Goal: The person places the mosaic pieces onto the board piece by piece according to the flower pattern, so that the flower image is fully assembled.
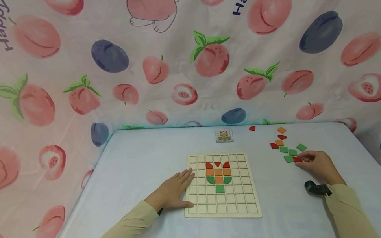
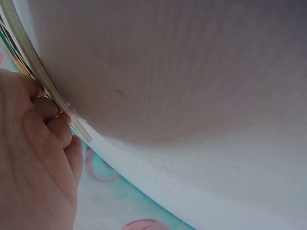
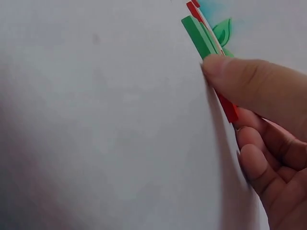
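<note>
A pale wooden grid board [image 1: 201, 209] carries a flower-like pattern of red, orange and green tiles [image 1: 218, 172]. My left hand [image 1: 172, 190] rests on the board's left edge, fingers extended and thumb apart. In the left wrist view its fingers lie along the board's rim [image 2: 48, 84]. At the right, my right hand [image 1: 319, 166] pinches a red tile [image 1: 297, 159] between thumb and fingers, low over the table. The right wrist view shows the thumb across the red tile [image 3: 228, 109], with a green tile [image 3: 195, 34] just beyond the thumb tip.
Loose green tiles [image 1: 292, 152], orange tiles [image 1: 279, 143] and red tiles [image 1: 274, 146] lie scattered beyond the right hand. Behind the board is a small pattern card [image 1: 224, 135], with a single red piece [image 1: 252, 128] to its right. A fruit-printed curtain [image 1: 181, 76] borders the white table.
</note>
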